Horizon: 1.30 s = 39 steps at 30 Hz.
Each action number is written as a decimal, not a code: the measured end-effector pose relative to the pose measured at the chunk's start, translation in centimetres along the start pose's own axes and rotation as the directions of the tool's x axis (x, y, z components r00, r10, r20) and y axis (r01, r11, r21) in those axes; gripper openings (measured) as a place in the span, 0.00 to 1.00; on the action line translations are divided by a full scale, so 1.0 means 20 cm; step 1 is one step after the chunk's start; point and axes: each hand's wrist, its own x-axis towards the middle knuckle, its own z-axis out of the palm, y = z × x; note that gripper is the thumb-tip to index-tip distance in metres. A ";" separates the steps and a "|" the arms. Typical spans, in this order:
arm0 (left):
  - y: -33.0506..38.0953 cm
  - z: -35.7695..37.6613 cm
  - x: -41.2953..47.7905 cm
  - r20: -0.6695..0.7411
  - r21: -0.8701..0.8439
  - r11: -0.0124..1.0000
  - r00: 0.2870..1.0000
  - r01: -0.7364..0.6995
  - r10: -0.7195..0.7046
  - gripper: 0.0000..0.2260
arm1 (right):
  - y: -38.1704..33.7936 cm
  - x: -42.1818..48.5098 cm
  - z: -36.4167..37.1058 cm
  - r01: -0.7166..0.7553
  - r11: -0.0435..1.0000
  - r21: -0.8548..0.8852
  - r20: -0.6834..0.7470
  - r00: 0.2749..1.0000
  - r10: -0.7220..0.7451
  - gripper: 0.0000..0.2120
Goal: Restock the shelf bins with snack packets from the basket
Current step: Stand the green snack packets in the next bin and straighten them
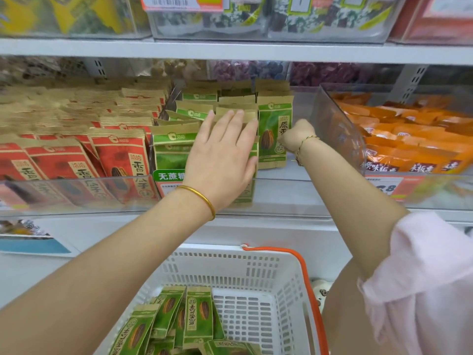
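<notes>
Left hand (222, 155) flat against green packets (174, 147) in bin (281, 190); right hand (298, 135) pinches upright packet (272, 131) edge; basket (256, 267) below.

Orange price tag (384, 187), blue sign (35, 245), slotted grey upright (409, 80)

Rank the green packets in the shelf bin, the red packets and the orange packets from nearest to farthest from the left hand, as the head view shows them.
1. green packets: middle bin, directly under the left hand, which touches them.
2. red packets: the next bin on the left.
3. orange packets: the bin far on the right.
</notes>
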 end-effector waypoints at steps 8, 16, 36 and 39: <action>0.04 -0.07 -0.31 -0.398 -0.170 0.977 0.916 -0.130 0.052 0.13 | 0.08 -0.53 -0.12 0.304 0.830 0.468 -0.113 0.952 -0.284 0.13; -0.12 0.50 -0.93 0.609 -0.177 0.982 0.777 -0.066 0.162 0.14 | 0.43 -0.83 0.40 0.231 0.973 0.027 0.721 0.669 -0.179 0.07; 0.18 1.13 -1.52 0.946 0.238 0.448 -0.101 0.862 -0.309 0.14 | 0.61 -0.73 0.61 0.297 0.948 -0.117 0.837 0.543 -0.066 0.12; 0.17 1.11 -1.48 0.942 0.216 0.476 -0.054 0.852 -0.331 0.11 | 0.62 -0.73 0.62 0.307 0.944 -0.117 0.841 0.536 -0.070 0.13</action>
